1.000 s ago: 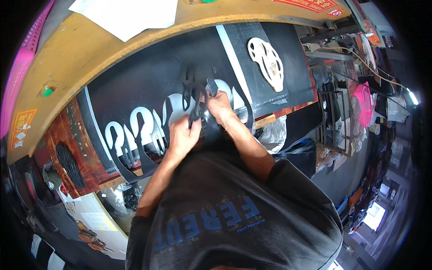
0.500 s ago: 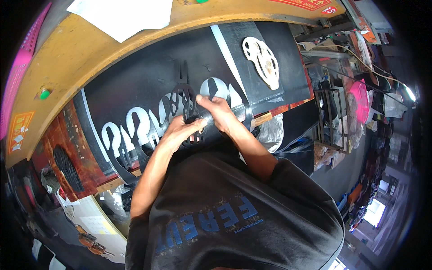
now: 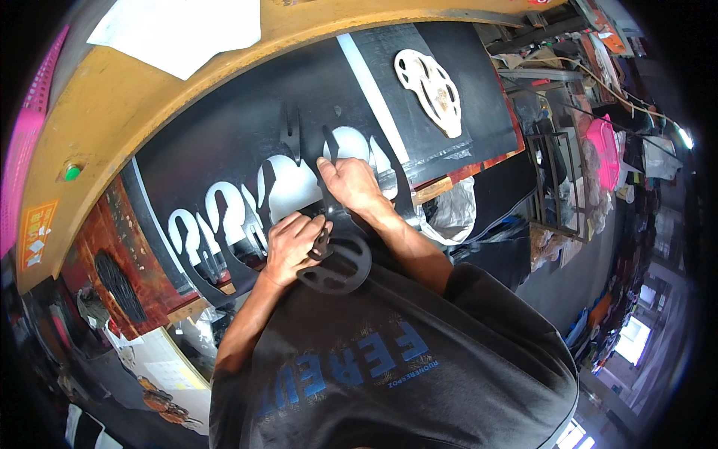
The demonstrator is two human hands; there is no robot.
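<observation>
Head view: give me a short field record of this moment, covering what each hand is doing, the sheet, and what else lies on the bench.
left hand: grips a black cut-out piece with slots, at the near edge of the sheet
right hand: pressed flat on the black sheet
black sheet: lies across the bench, a row of shaped holes cut through it showing white underneath
pale template: cream cut-out resting on the sheet's far right end, apart from both hands
bench: yellow-brown surface, white paper at its far edge
</observation>
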